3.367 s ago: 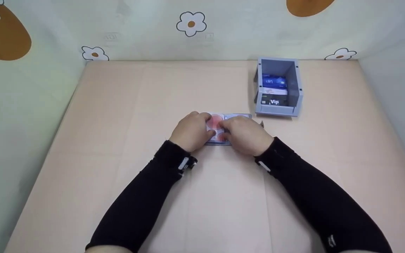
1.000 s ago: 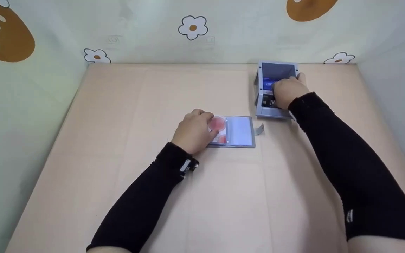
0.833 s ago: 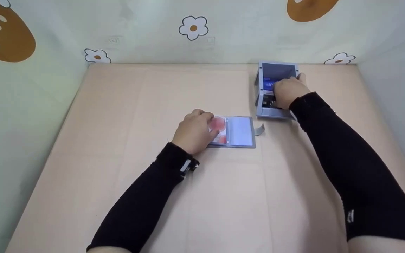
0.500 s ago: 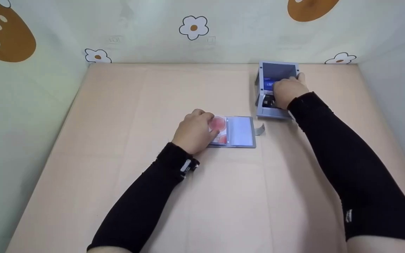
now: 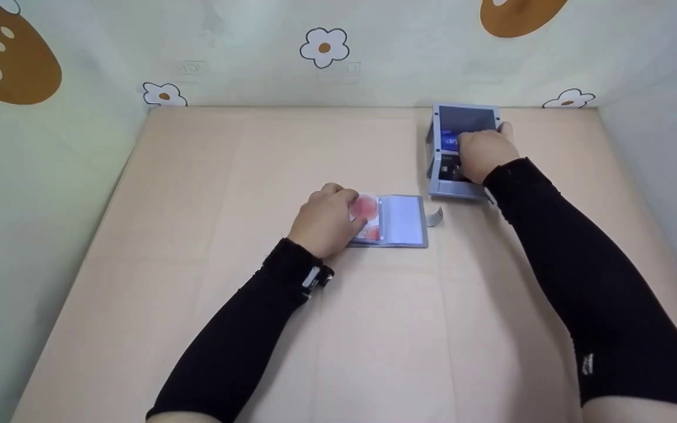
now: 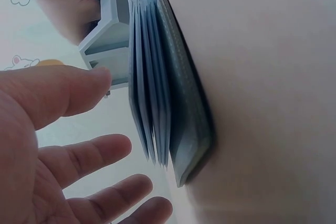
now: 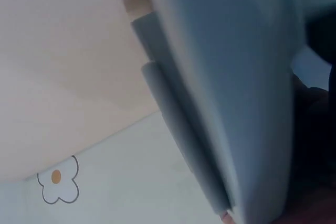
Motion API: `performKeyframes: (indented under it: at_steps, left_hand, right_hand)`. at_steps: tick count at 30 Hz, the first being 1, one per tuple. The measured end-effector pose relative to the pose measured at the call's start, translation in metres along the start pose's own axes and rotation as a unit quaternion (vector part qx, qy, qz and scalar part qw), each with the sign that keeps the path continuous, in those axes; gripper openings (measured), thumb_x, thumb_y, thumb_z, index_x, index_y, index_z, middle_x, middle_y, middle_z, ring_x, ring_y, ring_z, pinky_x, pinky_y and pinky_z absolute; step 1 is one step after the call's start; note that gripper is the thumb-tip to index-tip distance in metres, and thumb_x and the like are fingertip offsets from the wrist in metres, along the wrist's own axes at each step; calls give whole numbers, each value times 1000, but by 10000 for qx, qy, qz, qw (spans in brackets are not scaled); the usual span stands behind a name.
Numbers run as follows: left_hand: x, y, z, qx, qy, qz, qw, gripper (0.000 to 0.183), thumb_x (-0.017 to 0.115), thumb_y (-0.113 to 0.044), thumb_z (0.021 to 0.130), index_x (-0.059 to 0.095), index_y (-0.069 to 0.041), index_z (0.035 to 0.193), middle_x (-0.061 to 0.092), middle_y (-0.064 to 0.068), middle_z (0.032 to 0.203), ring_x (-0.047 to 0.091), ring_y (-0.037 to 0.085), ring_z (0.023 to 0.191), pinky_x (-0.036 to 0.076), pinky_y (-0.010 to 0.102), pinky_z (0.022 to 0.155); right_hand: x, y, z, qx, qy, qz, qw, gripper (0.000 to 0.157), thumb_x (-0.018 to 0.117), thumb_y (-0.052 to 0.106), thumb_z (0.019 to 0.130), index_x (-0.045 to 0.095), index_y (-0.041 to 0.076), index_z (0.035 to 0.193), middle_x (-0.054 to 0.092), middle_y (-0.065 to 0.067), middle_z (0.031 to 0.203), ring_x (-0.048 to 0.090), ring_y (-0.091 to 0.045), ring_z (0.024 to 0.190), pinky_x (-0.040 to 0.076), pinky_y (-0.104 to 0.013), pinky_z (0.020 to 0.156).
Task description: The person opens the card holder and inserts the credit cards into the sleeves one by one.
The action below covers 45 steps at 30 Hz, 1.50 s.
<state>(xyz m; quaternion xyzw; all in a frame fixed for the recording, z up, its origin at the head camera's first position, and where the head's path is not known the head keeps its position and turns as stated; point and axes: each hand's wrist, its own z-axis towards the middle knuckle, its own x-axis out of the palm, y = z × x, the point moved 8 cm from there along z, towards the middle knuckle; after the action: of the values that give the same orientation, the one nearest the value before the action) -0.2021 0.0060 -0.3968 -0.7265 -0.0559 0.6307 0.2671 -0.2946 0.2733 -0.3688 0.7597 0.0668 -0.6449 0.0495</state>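
Observation:
An open card holder (image 5: 404, 220) with clear sleeves lies mid-table. Its left page holds a card with pink round shapes (image 5: 364, 207), and the right page looks pale and blank. My left hand (image 5: 324, 223) rests at the left page with fingers spread loosely. From the left wrist, the fanned sleeves (image 6: 149, 82) stand beside the thumb and relaxed fingers. My right hand (image 5: 485, 154) reaches down into a grey bin (image 5: 462, 189); its fingertips are hidden there, so I cannot tell what they hold. A blue card (image 5: 449, 141) and a black card (image 5: 449, 168) show beside it.
The holder's strap (image 5: 435, 217) sticks out to the right, just in front of the bin. Behind the table (image 5: 244, 153) stands a pale wall (image 5: 244, 53) with flower prints. In the right wrist view the bin's side (image 7: 231, 87) fills the middle.
Since 3.4 seconds ago my right hand has left the card holder and gone right and back into the bin. Over the last second both hands have stayed nearly still.

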Motion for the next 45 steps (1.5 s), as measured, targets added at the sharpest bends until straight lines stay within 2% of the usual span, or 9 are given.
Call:
performKeyframes:
  at_steps: [5, 12, 17, 20, 25, 30, 33, 41, 45]
  left_hand:
    - [0, 0, 0, -7, -32, 4, 10000, 51, 71, -39, 98, 66, -10, 140, 60, 13, 143, 59, 36, 129, 50, 51, 110]
    - [-1, 0, 1, -11, -80, -17, 10000, 51, 72, -39, 98, 66, -11, 140, 61, 13, 143, 60, 36, 130, 51, 52, 110]
    - [-2, -1, 1, -36, -108, -32, 9999, 53, 72, -39, 98, 65, -11, 142, 61, 14, 144, 60, 35, 130, 50, 52, 110]
    - [-3, -2, 1, -26, -148, -78, 9999, 55, 72, -39, 98, 63, -11, 144, 61, 14, 144, 60, 35, 131, 49, 51, 112]
    - [-6, -5, 2, 3, -219, -246, 9995, 60, 70, -40, 100, 57, -11, 150, 61, 14, 146, 59, 35, 134, 47, 49, 116]
    - [-9, -7, 3, 32, -257, -542, 9982, 66, 66, -43, 102, 48, -10, 157, 63, 14, 146, 59, 33, 137, 43, 47, 119]
    - [-12, -9, 3, 30, -285, -872, 9958, 69, 64, -43, 103, 43, -10, 160, 65, 11, 144, 60, 30, 136, 44, 45, 119]
    - [-17, -14, 1, 197, -442, -2100, 9765, 75, 67, -36, 103, 33, -7, 164, 73, 7, 132, 70, 18, 121, 53, 38, 110]
    - [-16, -14, 1, 221, -415, -2455, 9683, 76, 69, -32, 103, 32, -5, 164, 75, 4, 124, 73, 14, 111, 57, 33, 103]
  right_hand:
    - [-8, -1, -3, -29, -106, 425, 9990, 17, 68, 13, 95, 64, -2, 104, 75, -26, 102, 66, -46, 97, 27, -68, 105]
    - [-25, -10, -11, 219, -242, 1252, 9916, 13, 60, 13, 100, 66, 2, 104, 73, -22, 106, 65, -42, 100, 22, -74, 114]
    - [-41, -16, -24, 610, -685, 1876, 9779, 18, 55, 16, 105, 64, 0, 107, 70, -23, 109, 63, -41, 101, 40, -64, 106]
    - [-52, -14, -33, 755, -1078, 2174, 9672, 23, 53, 16, 107, 64, -2, 115, 69, -24, 114, 64, -40, 102, 49, -57, 93]
    - [-62, -1, -47, 800, -1431, 2779, 9465, 25, 56, 19, 108, 63, -1, 121, 69, -20, 117, 64, -32, 102, 51, -45, 86]
    - [-53, 29, -56, 581, -1440, 3628, 9189, 18, 61, 14, 106, 63, 4, 121, 67, -11, 112, 63, -21, 99, 55, -25, 80]
    - [-42, 49, -59, 378, -1368, 4075, 9021, 22, 63, 8, 104, 62, 5, 125, 67, -8, 107, 64, -16, 93, 55, -18, 73]
    - [-10, 90, -60, -73, -1037, 4837, 8690, 31, 63, 2, 102, 57, 0, 132, 64, -5, 91, 62, -10, 72, 57, -22, 61]
    - [3, 104, -61, -128, -823, 5159, 8526, 30, 62, 1, 102, 56, 0, 132, 62, -5, 88, 63, -9, 67, 56, -22, 60]
